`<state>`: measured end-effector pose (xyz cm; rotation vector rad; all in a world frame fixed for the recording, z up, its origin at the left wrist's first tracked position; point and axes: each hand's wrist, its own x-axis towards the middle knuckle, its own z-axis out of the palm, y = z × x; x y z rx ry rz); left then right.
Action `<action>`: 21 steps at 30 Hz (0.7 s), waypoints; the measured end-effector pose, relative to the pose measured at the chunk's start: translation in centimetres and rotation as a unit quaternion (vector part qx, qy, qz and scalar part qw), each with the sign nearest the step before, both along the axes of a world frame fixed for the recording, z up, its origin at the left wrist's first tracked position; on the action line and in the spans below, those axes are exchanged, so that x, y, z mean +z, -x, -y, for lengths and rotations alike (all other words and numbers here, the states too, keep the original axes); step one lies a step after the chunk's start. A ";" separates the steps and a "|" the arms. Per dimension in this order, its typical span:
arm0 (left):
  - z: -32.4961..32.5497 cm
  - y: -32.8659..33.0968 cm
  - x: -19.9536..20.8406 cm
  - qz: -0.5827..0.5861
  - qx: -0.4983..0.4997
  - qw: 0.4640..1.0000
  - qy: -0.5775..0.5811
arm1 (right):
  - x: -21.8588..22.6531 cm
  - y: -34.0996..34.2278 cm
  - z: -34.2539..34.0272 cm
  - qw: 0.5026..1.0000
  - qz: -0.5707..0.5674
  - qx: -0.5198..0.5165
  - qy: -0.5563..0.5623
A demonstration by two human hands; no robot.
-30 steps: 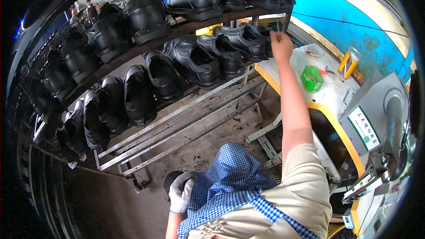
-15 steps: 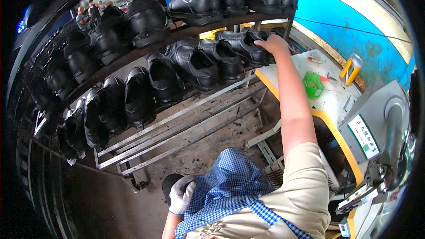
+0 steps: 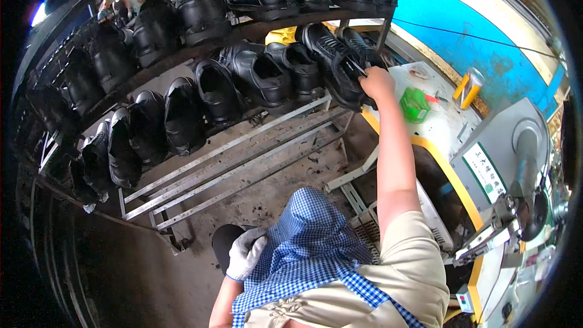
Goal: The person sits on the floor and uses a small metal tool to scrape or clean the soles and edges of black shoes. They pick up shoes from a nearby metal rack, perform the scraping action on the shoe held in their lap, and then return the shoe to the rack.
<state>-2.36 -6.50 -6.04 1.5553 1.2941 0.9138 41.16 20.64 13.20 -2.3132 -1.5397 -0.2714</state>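
Note:
My right hand [image 3: 378,84], bare, grips the heel opening of a black lace-up shoe [image 3: 339,74] at the right end of the middle shelf. The shoe is tilted, its toe pointing away from me and its heel toward me. Beside it, partly behind my hand, sits another black laced shoe [image 3: 357,45]. My left hand [image 3: 246,255] wears a white glove and rests against the blue checked apron [image 3: 310,225] over my lap. Its fingers are curled closed with nothing showing in them.
Black shoes [image 3: 218,88] line the curved rack [image 3: 243,31] on two levels. On the right, a white worktable [image 3: 446,123] with yellow edging bears a green container [image 3: 415,105], a yellow can [image 3: 468,88] and a grey machine [image 3: 495,152]. People [image 3: 115,7] are in the background.
My right hand has pulled the laced shoe toward me and tilted it, so more of its upper shows. The view has shifted slightly. My left hand stays at the apron.

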 end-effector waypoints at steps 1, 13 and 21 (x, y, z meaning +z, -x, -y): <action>-0.2 -0.1 0.0 -0.004 -0.009 1.000 -0.015 | -0.4 0.1 1.5 1.000 -0.003 -0.003 -0.010; -0.9 -0.7 0.8 0.057 -0.070 0.996 0.014 | -4.9 5.5 16.0 0.979 -0.004 0.032 -0.202; -1.8 -0.8 2.2 0.047 -0.091 0.995 -0.023 | -9.2 7.4 21.8 0.970 -0.075 0.106 -0.205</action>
